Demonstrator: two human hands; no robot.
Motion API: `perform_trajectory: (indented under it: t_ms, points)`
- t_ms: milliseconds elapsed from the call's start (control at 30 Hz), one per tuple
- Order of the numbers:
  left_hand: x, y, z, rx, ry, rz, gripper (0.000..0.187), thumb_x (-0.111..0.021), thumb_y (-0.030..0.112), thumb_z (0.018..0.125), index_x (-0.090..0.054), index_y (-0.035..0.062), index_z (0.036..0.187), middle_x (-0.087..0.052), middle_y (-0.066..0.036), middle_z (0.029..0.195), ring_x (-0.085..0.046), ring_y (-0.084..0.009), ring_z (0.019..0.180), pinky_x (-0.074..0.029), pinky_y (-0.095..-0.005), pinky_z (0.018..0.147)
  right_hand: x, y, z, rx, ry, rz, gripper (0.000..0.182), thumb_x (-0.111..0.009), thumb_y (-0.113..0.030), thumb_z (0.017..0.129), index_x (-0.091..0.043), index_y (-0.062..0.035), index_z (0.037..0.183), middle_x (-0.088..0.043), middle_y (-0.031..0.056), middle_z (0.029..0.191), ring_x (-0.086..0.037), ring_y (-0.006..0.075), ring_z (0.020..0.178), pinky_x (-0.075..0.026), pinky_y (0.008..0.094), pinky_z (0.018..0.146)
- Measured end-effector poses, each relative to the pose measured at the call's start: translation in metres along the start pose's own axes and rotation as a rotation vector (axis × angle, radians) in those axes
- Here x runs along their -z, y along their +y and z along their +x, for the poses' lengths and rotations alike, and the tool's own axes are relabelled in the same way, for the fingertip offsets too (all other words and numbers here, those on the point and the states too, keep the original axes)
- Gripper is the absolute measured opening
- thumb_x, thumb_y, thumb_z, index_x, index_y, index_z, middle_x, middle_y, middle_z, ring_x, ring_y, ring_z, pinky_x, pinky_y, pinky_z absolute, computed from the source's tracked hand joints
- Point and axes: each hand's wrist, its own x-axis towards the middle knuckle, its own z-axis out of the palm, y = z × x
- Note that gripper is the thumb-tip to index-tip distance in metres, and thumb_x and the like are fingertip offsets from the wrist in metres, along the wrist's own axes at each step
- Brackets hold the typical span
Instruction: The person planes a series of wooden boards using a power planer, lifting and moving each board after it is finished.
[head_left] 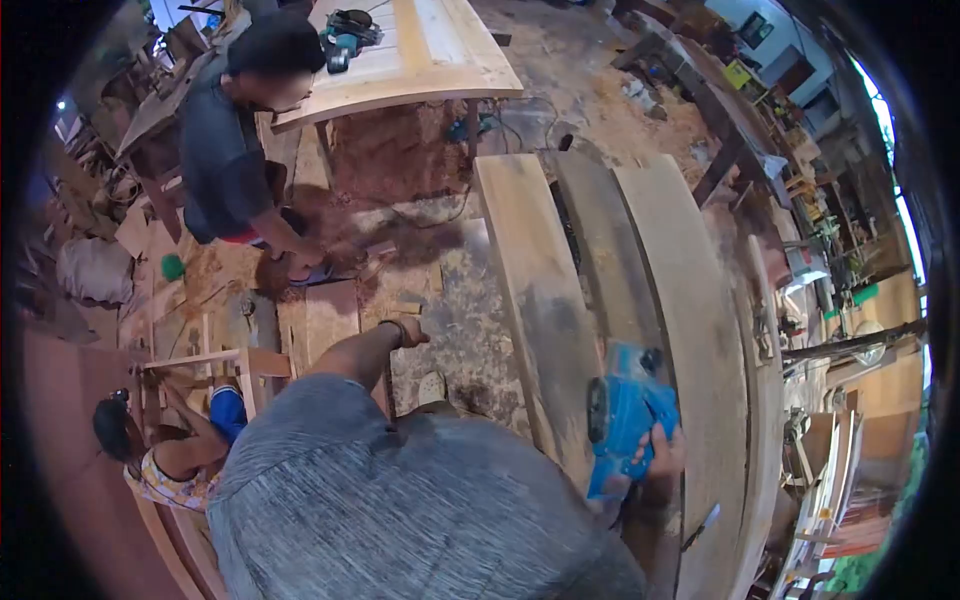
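Our right hand [662,455] curled around blue planer [630,410] over planks [612,240]; left hand [411,333] well apart from planer, openness we cannot tell.

At the top of the view stands a bench [455,70] with a pale wooden top, and on it rests a green and black power tool [345,42]. Reddish sawdust [400,150] is spread on the floor [460,330] beneath. To the left of this bench, a co-worker [220,155] in a dark shirt bends forward. At the lower left is a second person [180,460], in a patterned top, close beside a wooden frame [265,363]. A small green object [172,267], which I cannot identify, lies near a pale bundle [95,270].
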Motion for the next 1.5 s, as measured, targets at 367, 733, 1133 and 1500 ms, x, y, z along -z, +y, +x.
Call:
perform_trajectory:
  t_ms: [367,733,1133,1500]
  points:
    - [0.033,0.007,-0.018,-0.076,0.262,-0.475,0.049,-0.065,0.047,0.097,-0.078,0.0013,0.107,-0.076,-0.024,0.114,-0.072,-0.0415,0.106,-0.054,-0.0481,0.094,-0.158,-0.021,0.115,0.011,-0.232,-0.051,0.026,-0.06,-0.031,0.11,-0.056,-0.0055,0.112,-0.061,0.0034,0.079,-0.058,0.0117,0.059,-0.049,0.0292,0.052]
    - [0.242,0.282,-0.029,-0.651,0.816,-0.373,0.046,-0.069,0.045,0.098,-0.072,0.0064,0.123,-0.072,-0.024,0.114,-0.07,-0.0436,0.104,-0.056,-0.051,0.091,-0.159,-0.019,0.122,0.015,-0.284,-0.042,0.028,-0.055,-0.034,0.112,-0.055,-0.0062,0.113,-0.061,0.0041,0.081,-0.059,0.0115,0.061,-0.051,0.0289,0.053]
    - [0.233,0.302,-0.014,-0.773,0.685,-0.153,0.044,-0.072,0.04,0.092,-0.074,-0.0017,0.103,-0.071,-0.026,0.095,-0.069,-0.0428,0.093,-0.055,-0.0502,0.082,-0.136,-0.025,0.104,-0.066,-0.437,-0.049,0.028,-0.053,-0.034,0.112,-0.057,-0.0075,0.105,-0.059,0.002,0.078,-0.058,0.0112,0.061,-0.05,0.0293,0.053]
    - [0.043,0.041,-0.019,-0.112,0.5,-0.561,0.047,-0.052,0.041,0.107,-0.073,-0.0009,0.107,-0.073,-0.025,0.099,-0.07,-0.0423,0.098,-0.054,-0.0477,0.09,-0.171,-0.036,0.086,-0.044,-0.493,-0.207,0.023,-0.053,-0.027,0.11,-0.057,-0.0047,0.11,-0.061,0.0023,0.08,-0.059,0.0105,0.064,-0.05,0.0303,0.058]
